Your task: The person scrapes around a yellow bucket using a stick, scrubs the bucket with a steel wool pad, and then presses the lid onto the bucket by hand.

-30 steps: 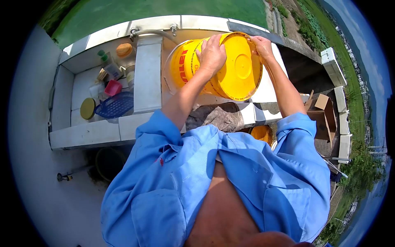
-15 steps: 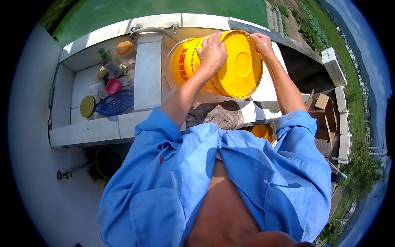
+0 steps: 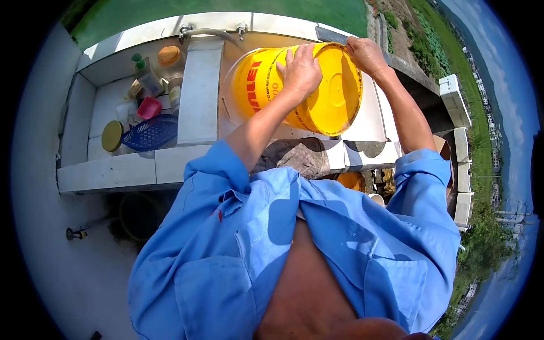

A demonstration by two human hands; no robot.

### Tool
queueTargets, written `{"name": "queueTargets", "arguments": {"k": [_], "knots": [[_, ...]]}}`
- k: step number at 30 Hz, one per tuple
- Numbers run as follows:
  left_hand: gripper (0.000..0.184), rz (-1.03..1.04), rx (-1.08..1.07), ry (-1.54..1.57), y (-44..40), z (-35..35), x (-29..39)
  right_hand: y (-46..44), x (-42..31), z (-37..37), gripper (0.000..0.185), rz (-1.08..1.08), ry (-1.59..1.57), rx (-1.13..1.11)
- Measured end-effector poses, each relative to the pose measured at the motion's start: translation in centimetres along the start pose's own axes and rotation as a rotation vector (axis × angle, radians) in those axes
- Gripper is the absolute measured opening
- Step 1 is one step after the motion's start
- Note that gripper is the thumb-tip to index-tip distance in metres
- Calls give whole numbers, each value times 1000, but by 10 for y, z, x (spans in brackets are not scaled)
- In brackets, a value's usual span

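Observation:
A yellow bucket with red and black lettering lies on its side in a white-tiled basin, its round end turned to the right. My left hand rests on the upper side of the bucket with its fingers spread. At the far upper edge of the round end, the fingers of my right hand are curled closed against the rim. Part of those fingertips is hidden. A thin wire handle shows at the bucket's left end. Below it, a crumpled grey-brown cloth hangs over the basin's front edge.
Left of a tiled divider, a second basin holds a blue basket, a pink container, a jar with a yellow lid and bottles. A tap with a grey hose sits on the back ledge.
My left hand has slid slightly right along the bucket. My right hand has shifted a little right and up at the rim. The whole view has moved slightly.

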State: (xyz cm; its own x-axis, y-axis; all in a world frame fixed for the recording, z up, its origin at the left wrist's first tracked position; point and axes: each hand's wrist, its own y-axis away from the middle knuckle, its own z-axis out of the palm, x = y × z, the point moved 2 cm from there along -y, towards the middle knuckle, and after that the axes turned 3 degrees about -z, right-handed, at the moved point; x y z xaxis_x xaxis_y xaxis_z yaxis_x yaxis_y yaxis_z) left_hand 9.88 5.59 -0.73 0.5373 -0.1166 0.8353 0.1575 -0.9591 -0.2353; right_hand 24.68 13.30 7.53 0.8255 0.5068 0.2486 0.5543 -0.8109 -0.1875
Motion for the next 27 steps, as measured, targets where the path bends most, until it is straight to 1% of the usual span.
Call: {"name": "queueTargets", "arguments": {"k": [1, 3, 4, 5, 7, 9, 11, 12, 13, 15, 16, 18, 19, 21, 23, 25, 26, 27], "knots": [[44, -4, -1, -1, 1, 0, -1, -3, -2, -1, 14, -10, 0, -6], [44, -9, 13, 3, 4, 2, 1, -13, -6, -4, 15, -112, 175, -106], [44, -2, 18, 6, 4, 3, 1, -16, -13, -12, 15, -158, 214, -117], [44, -12, 18, 11, 5, 4, 1, -20, -16, -13, 15, -166, 215, -125], [44, -7, 23, -2, 4, 7, 2, -31, -14, -9, 16, -73, 181, -201], [44, -17, 33, 6, 3, 4, 1, -38, 17, 7, 16, -99, 145, -214], [44, -34, 15, 26, 2, -3, 1, -34, 36, 12, 16, 335, -776, -367], [44, -35, 26, 33, 2, -3, 1, -19, 33, 20, 17, 404, -1068, -213], [43, -27, 27, 35, 2, -2, 0, -14, 38, 30, 19, 400, -1215, -204], [43, -31, 49, 38, -1, -5, 1, -6, 29, 31, 17, 444, -1130, -98], [43, -37, 37, 41, 1, -5, 2, -7, 26, 30, 17, 434, -1130, -106], [43, -34, 6, 50, 5, -4, 4, -3, 20, 21, 15, 18, -146, 155], [43, -30, -6, 51, 6, 1, 4, -1, 17, 15, 15, 29, -145, 150], [42, -3, 100, -39, 5, 11, 1, -4, 3, 1, 15, 18, 41, -44], [42, -6, 99, -34, 5, 11, 3, -7, 7, 8, 16, 15, 38, -37], [42, -11, 101, -29, 6, 6, 3, -8, 16, 16, 15, 59, -166, 36], [42, -15, 61, 3, 5, 1, 3, -5, 17, 20, 15, 62, -165, 35], [43, -20, 20, 37, 5, -2, 3, -1, 22, 26, 15, 292, -625, 3]]}}
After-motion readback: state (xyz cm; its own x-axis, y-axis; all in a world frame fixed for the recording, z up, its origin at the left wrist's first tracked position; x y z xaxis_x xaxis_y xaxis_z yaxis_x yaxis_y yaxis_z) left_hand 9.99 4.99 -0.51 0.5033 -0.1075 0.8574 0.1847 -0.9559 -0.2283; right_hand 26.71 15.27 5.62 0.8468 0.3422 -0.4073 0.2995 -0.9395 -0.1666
